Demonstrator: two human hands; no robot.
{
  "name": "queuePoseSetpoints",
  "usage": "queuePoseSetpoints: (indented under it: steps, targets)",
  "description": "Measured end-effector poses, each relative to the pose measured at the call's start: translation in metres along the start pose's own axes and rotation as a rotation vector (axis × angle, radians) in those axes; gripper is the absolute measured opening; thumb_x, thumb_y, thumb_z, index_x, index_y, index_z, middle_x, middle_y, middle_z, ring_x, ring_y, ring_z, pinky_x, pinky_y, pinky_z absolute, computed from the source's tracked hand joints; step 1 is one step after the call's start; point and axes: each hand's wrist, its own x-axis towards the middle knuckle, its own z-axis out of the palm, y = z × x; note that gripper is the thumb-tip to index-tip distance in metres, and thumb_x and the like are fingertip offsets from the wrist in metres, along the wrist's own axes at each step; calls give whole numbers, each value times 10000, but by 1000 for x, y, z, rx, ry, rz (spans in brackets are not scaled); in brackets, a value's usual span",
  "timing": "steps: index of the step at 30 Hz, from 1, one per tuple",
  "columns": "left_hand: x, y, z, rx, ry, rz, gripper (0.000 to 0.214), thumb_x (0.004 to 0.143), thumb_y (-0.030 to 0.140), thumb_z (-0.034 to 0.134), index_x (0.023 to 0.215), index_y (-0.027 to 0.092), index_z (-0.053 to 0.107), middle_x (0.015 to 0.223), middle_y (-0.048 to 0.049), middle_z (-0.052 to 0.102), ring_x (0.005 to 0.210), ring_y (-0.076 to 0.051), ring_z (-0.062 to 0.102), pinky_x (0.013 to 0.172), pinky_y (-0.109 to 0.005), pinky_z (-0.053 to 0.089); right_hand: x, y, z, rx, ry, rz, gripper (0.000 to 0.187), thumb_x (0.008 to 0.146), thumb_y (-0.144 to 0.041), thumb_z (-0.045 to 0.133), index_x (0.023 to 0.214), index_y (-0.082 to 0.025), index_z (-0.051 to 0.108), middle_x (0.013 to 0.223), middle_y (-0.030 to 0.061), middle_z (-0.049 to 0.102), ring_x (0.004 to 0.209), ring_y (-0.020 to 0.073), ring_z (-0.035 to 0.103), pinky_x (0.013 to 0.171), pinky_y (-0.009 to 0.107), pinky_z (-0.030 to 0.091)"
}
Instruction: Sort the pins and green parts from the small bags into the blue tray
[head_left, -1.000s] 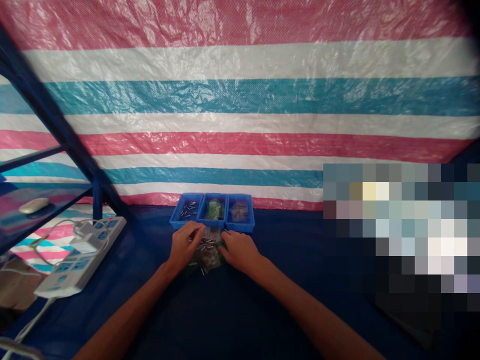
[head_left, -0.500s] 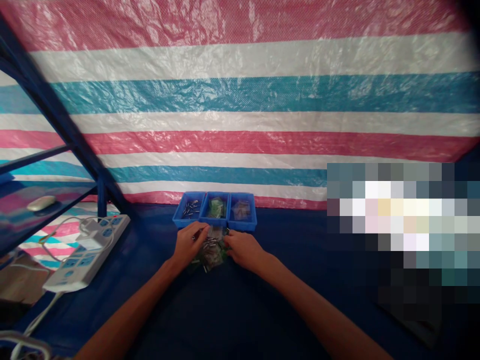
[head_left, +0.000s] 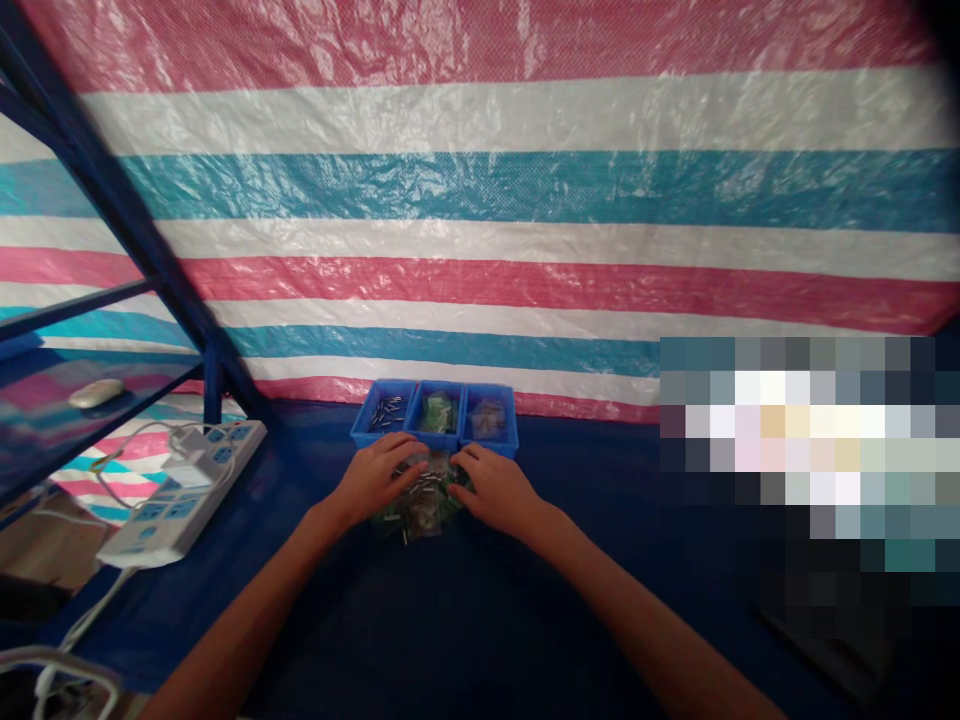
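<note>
A small heap of mixed parts (head_left: 420, 505), metal pins and green and clear pieces, lies on the dark blue table cover. My left hand (head_left: 375, 480) rests on the heap's left side with fingers curled onto it. On the right side my right hand (head_left: 499, 490) bends its fingers in among the pieces. What either hand pinches is too small to make out. Just beyond stand three joined blue bins: the left bin (head_left: 382, 412) holds metal pins, the middle bin (head_left: 437, 412) green pieces, the right bin (head_left: 489, 418) clear pieces.
A white power strip (head_left: 176, 490) with plugged cables lies at the left table edge. A blue metal shelf frame (head_left: 135, 250) with a pale oval object (head_left: 94, 392) stands at left. A striped tarp (head_left: 525, 200) hangs behind. A blurred patch covers the right.
Both hands stayed at the heap with small finger shifts; the view drifted so everything sits slightly further right.
</note>
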Motion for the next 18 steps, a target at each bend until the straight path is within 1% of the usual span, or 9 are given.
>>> queuePoseSetpoints:
  steps: [2,3,5,7,8,10,12,15,18]
  targets:
    - [-8,0,-8,32,-76,3,458,867,461,523,1268,241,523,1270,-89,544,1179,-237,502,1001,-367,400,-5,5,7,32,26,-32,435,863,-401,562,1231,-172,524,1224,120,538,1138,236,506,971,354,393]
    - [-15,-1,-10,37,-122,11,593,829,513,556,1349,252,439,1358,-98,473,1243,-259,447,1034,-391,370,-8,7,12,38,31,-50,541,835,-445,591,1286,-165,486,1296,141,491,1201,258,458,1006,383,364]
    - [-30,-2,-9,53,-215,37,868,727,617,612,1445,267,271,1484,-112,304,1333,-314,327,1070,-441,319,-15,9,25,29,35,-67,797,755,-550,643,1386,-138,383,1437,185,331,1332,316,293,1071,449,276]
    - [-45,-5,-2,74,-276,60,982,685,668,612,1471,273,176,1529,-109,198,1378,-350,221,1093,-481,265,-20,10,39,30,13,-70,999,682,-642,656,1446,-125,272,1511,193,165,1392,338,135,1107,476,200]
    - [-51,-8,3,90,-294,68,982,694,676,594,1475,279,149,1538,-99,168,1391,-354,180,1103,-495,235,-22,9,46,35,-2,-56,1042,675,-670,640,1461,-123,229,1524,187,112,1402,337,95,1114,476,185]
    - [-58,-12,14,132,-297,65,948,735,676,547,1478,280,111,1551,-87,104,1405,-351,118,1118,-509,181,-23,6,55,47,-24,-28,1043,710,-705,570,1475,-116,176,1533,178,62,1410,321,50,1125,468,167]
    - [-59,-16,23,173,-278,38,886,792,648,496,1480,272,84,1555,-83,67,1413,-339,81,1124,-509,155,-21,2,61,47,-18,-9,998,759,-698,516,1477,-102,160,1534,176,43,1413,310,24,1131,466,153]
    - [-55,-18,31,208,-228,10,817,838,612,457,1480,268,88,1554,-81,79,1415,-323,86,1129,-500,152,-17,-3,64,36,25,14,895,829,-640,467,1473,-91,176,1533,171,47,1415,296,21,1132,467,159]
    - [-51,-16,37,223,-179,-23,793,850,598,447,1480,264,101,1552,-85,102,1414,-316,109,1127,-491,174,-14,-7,67,26,67,45,815,868,-586,443,1467,-86,204,1532,164,87,1415,292,56,1130,462,175]
